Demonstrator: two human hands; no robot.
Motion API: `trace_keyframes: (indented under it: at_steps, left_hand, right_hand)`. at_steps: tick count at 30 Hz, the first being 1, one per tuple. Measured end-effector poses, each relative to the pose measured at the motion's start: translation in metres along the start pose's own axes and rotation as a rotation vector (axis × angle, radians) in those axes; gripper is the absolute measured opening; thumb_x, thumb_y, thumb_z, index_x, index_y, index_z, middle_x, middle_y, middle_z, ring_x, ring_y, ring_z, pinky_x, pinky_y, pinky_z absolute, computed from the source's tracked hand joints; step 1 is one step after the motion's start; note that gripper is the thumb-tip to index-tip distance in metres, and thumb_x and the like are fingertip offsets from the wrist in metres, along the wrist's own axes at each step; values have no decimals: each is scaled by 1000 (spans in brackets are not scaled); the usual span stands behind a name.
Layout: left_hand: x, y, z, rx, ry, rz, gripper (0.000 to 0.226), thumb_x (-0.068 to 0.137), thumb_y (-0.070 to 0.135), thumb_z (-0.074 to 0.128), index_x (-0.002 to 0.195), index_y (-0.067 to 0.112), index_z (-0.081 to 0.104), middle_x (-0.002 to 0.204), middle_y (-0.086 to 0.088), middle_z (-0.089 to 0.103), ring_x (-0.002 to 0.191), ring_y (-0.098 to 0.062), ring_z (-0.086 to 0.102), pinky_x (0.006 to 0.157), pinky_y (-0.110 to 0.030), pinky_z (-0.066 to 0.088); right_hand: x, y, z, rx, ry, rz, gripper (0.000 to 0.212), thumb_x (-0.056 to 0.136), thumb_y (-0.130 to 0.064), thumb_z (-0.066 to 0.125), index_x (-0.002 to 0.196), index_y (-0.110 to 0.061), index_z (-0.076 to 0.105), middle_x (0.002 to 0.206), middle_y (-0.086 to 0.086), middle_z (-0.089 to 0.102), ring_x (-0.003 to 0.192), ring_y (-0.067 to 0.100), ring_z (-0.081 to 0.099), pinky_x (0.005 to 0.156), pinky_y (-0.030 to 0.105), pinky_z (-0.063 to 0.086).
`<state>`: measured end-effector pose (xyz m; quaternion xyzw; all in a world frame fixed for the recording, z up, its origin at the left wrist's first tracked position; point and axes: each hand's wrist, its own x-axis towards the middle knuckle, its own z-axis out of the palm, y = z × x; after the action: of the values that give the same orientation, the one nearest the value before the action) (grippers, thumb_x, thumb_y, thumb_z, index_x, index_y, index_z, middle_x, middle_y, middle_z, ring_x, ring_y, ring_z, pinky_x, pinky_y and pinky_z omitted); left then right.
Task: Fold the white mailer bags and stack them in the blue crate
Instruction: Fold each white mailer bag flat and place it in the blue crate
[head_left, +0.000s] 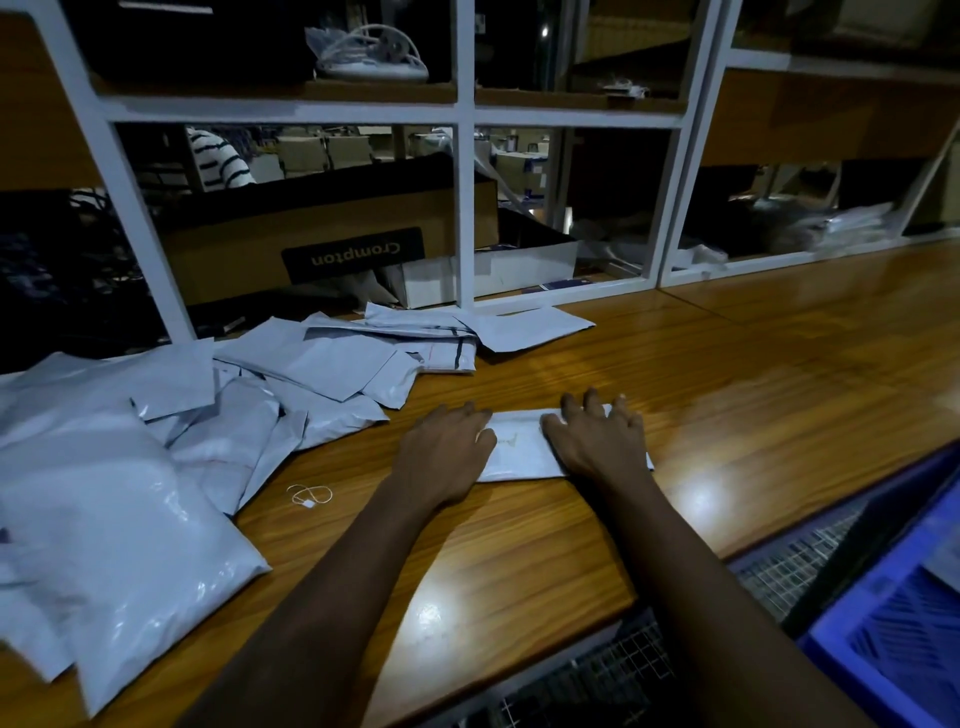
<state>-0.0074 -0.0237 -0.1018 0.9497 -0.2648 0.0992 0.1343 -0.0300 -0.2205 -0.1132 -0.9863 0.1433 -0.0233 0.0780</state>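
White folded plastic mailer bag (519, 448) lies under my left hand (447, 449) and right hand (597, 441). Spread fingers (590, 401) press flat, gripping nothing, to set the crease.

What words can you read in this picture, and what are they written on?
"Crompton": upside down, on the black label of the cardboard box behind the white shelf frame.
Faint marks on the folded mailer bag: too blurred to read.
Labels on the far boxes: too small to read.
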Motion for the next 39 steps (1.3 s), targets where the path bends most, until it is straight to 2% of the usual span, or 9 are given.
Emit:
trace_keyframes:
  at_steps: [2, 5, 8, 12, 15, 22, 28, 35, 39]
  left_hand:
    - [-5, -5, -3, -167, 32, -48, 48, 103, 33, 30, 141, 16, 53, 145, -5, 52, 131, -24, 46, 107, -35, 38]
    - [-5, -8, -9, -251, 52, -100, 68, 89, 44, 18, 126, 9, 63, 128, -10, 62, 116, -27, 54, 97, -40, 45]
    - [-3, 6, -10, 38, 6, -47, 75, 85, 46, 6, 123, 15, 63, 126, -6, 62, 117, -30, 52, 102, -45, 40]
    - [1, 21, -3, 248, 17, -29, 42, 101, 34, 27, 129, 24, 58, 135, 3, 57, 132, -27, 43, 109, -48, 31]
    - [5, 15, 3, 120, 14, -52, 43, 100, 33, 23, 119, 18, 58, 121, -2, 62, 113, -25, 54, 94, -39, 45]
    - [0, 16, -2, 144, 4, -50, 38, 104, 29, 27, 132, 20, 51, 136, -1, 53, 122, -25, 49, 98, -41, 42]
    - [2, 13, 0, 189, -14, -50, 41, 104, 29, 27, 137, 23, 50, 144, 0, 49, 126, -26, 48, 103, -43, 41]
    - [-3, 14, -4, 178, -5, -41, 64, 91, 37, 10, 137, 29, 54, 142, 0, 53, 120, -29, 52, 100, -45, 42]
    - [-5, 15, -7, 203, -47, -69, 57, 96, 38, 13, 139, 34, 50, 144, 1, 51, 124, -28, 49, 105, -48, 34]
  right_hand:
    - [-7, -1, -5, 6, 75, 33, 64, 98, -54, 20, 149, -19, 37, 160, 17, 27, 147, 50, 13, 116, 63, 12]
    - [-11, -2, -6, 12, 187, -28, 52, 97, -47, 26, 124, -16, 59, 138, 13, 53, 138, 44, 36, 112, 59, 23]
    - [-15, -17, -10, 100, 204, -308, 69, 88, -49, 13, 115, -11, 64, 125, 12, 61, 119, 34, 52, 100, 49, 40]
    - [-27, -34, -12, -165, 6, -504, 98, 76, -49, -17, 152, -15, 34, 164, 10, 22, 148, 35, 23, 115, 57, 23]
    - [-25, -31, -12, -252, -26, -527, 72, 95, -44, -3, 150, -17, 36, 167, 8, 9, 151, 39, 12, 115, 63, 19]
    - [-25, -32, -12, -259, -32, -521, 104, 66, -48, -23, 152, -21, 31, 168, 6, 6, 151, 41, 9, 114, 66, 16]
    - [-22, -23, -8, -217, -41, -462, 50, 108, -38, 20, 156, -24, 23, 168, 3, 3, 152, 40, 6, 116, 67, 14]
    - [-9, -1, -4, -150, -38, -217, 61, 101, -51, 10, 158, -31, 17, 168, 0, 5, 150, 46, 5, 115, 66, 10]
    - [-11, 3, -8, -24, -23, -33, 60, 101, -57, 14, 156, -35, 17, 168, 5, 5, 148, 52, -2, 115, 66, 4]
